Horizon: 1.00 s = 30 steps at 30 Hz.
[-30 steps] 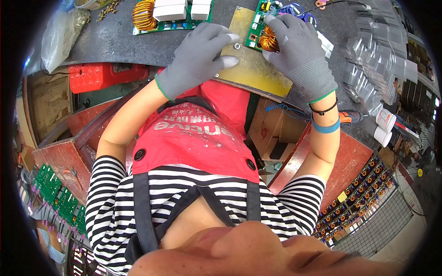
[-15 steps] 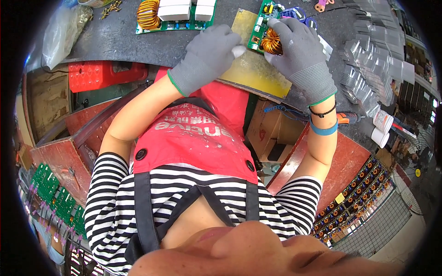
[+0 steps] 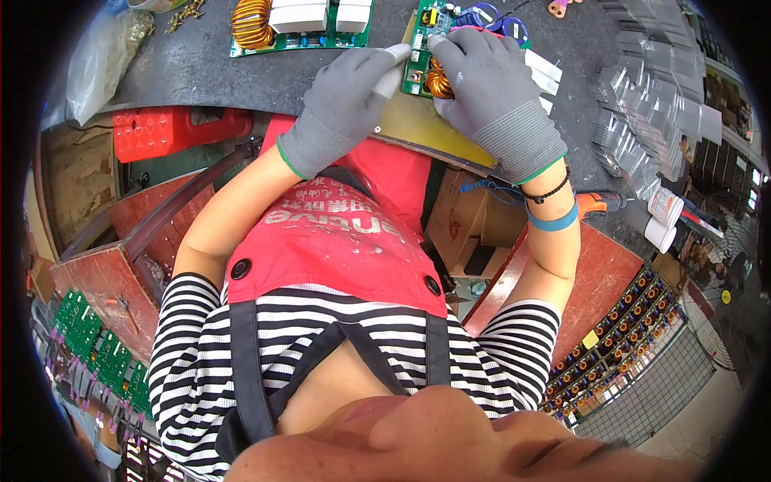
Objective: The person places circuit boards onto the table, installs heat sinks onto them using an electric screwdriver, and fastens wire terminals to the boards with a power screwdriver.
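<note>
Grey gloves with green cuffs cover both hands. My right hand [image 3: 496, 90] is closed over the right side of a green circuit board [image 3: 416, 58], its fingers around a copper-wound coil [image 3: 437, 80] that they partly hide. Blue cylindrical capacitors [image 3: 482, 14] and white blocks [image 3: 544, 71] show beyond that hand. Beside the board's left edge, my left hand [image 3: 344, 98] has its fingers stretched out; whether the tips touch the edge I cannot tell. Beneath lies a yellow sheet [image 3: 422, 128] at the front of the dark worktop [image 3: 201, 80].
Another circuit board [image 3: 301, 40] with a large coil stands at the back left. A clear plastic bag [image 3: 100, 68] and brass-coloured screws [image 3: 186, 14] lie farther left. Clear plastic pieces [image 3: 650, 104] are spread on the right, near an orange-handled tool [image 3: 598, 202] and white tubs [image 3: 662, 217].
The circuit board has moved left over the yellow sheet with my right hand. My left hand has shifted slightly left, and its fingers have straightened toward the board's edge.
</note>
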{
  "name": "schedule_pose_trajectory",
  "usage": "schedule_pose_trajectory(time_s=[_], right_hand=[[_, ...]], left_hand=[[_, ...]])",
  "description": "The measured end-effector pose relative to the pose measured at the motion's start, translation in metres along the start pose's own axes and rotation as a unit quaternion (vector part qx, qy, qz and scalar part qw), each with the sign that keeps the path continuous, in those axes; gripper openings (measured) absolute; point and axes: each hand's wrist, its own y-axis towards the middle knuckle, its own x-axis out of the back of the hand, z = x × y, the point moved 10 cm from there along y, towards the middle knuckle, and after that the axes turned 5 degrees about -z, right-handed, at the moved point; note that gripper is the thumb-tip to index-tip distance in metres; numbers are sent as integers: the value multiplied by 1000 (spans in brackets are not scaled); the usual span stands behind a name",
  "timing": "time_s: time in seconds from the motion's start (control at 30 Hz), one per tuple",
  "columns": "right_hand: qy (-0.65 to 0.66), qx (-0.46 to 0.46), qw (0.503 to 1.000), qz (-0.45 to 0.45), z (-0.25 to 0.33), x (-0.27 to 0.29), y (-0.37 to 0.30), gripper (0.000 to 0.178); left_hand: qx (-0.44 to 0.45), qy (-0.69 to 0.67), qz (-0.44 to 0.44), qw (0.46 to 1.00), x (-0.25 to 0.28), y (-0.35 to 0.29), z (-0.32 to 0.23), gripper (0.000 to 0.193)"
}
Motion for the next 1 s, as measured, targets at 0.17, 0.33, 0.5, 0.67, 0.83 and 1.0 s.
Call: schedule_pose_trajectory(time_s=[0.17,0.33,0.5,0.67,0.83,1.0], right_hand=[[2,3,1000,-17,4,1,0,42],[3,8,1000,-11,6,1,0,39],[2,6,1000,-8,3,0,1,36],[12,-5,1000,-17,2,2,3,33],[5,-15,999,-31,2,0,-5,58],[10,-43,979,-199,18,82,-33,52]], left_hand=[[-6,8,28,1000,-5,1,-5,36],[-5,9,37,999,-10,-4,-2,37],[1,12,43,999,-11,-2,-3,38],[-14,5,49,999,-11,5,-6,39],[-61,25,20,998,10,10,-25,39],[-116,12,-96,989,102,82,-37,33]])
